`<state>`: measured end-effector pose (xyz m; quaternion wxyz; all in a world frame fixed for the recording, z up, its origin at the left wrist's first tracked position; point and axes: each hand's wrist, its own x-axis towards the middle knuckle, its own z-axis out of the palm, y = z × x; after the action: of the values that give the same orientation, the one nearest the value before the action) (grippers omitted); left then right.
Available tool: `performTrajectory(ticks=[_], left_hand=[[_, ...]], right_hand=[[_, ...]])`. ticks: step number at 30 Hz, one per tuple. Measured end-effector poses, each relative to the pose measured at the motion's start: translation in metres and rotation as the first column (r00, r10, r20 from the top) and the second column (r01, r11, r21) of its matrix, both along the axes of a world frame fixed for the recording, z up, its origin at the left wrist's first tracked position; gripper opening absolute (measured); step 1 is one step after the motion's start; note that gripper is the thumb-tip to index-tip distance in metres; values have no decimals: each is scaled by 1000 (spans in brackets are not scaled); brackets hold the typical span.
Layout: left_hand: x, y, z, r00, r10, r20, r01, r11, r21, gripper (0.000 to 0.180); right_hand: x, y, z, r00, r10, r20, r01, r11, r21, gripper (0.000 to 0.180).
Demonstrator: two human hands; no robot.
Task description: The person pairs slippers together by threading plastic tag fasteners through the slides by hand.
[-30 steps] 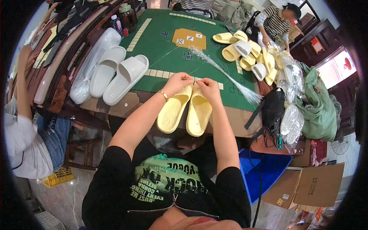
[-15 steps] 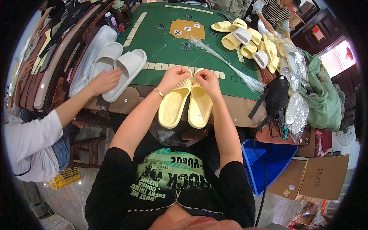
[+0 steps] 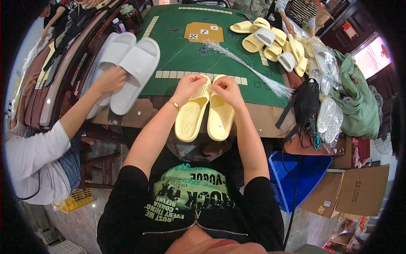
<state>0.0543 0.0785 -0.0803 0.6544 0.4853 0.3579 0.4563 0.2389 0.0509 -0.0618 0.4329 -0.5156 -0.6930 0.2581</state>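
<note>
A pair of pale yellow slippers lies side by side at the near table edge, toes away from me: the left slipper (image 3: 189,120) and the right slipper (image 3: 220,122). My left hand (image 3: 190,88) rests by the left slipper's ribbed strap, fingers closed in a pinch near the toe. At the right slipper's toe, my right hand (image 3: 229,90) is pinched too. Whatever lies between the fingertips is too small to name. Beyond my hands a bundle of thin clear plastic strands (image 3: 258,74) spreads across the green tabletop (image 3: 169,99).
At left a co-worker's hand (image 3: 111,80) reaches into white slippers (image 3: 139,63). Yellow and white slippers (image 3: 272,51) are heaped at far right, near another person's hand (image 3: 290,27). A black bag (image 3: 306,101), bagged slippers (image 3: 329,122), a blue bin (image 3: 296,182) and a cardboard box (image 3: 363,190) stand at right.
The co-worker's hand at left has pushed into the white slipper, and the white pair has shifted and tilted. My hands stay at the yellow toes with only slight finger movement.
</note>
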Motion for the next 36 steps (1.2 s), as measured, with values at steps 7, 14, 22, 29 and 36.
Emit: performTrajectory(ticks=[7, 14, 22, 29, 36], left_hand=[[1, 1, -6, 971, -18, -239, 67, 978, 199, 15], [4, -2, -5, 956, -41, -291, 136, 940, 314, 13], [2, -4, -2, 998, -66, 11, 65, 995, 77, 12], [-6, 0, -2, 979, -27, 204, 41, 997, -65, 14], [-2, -1, -2, 989, 2, 147, -5, 1000, 22, 15]], right_hand=[[-2, -2, -2, 999, 42, 7, -42, 999, -14, 14], [0, 0, -6, 997, 46, 68, -46, 999, 9, 11], [2, 2, -11, 993, -2, -118, 0, 1000, -13, 9], [10, 1, -16, 898, -85, -433, 20, 988, -151, 8], [7, 5, -23, 876, -36, -481, -12, 995, -98, 9]])
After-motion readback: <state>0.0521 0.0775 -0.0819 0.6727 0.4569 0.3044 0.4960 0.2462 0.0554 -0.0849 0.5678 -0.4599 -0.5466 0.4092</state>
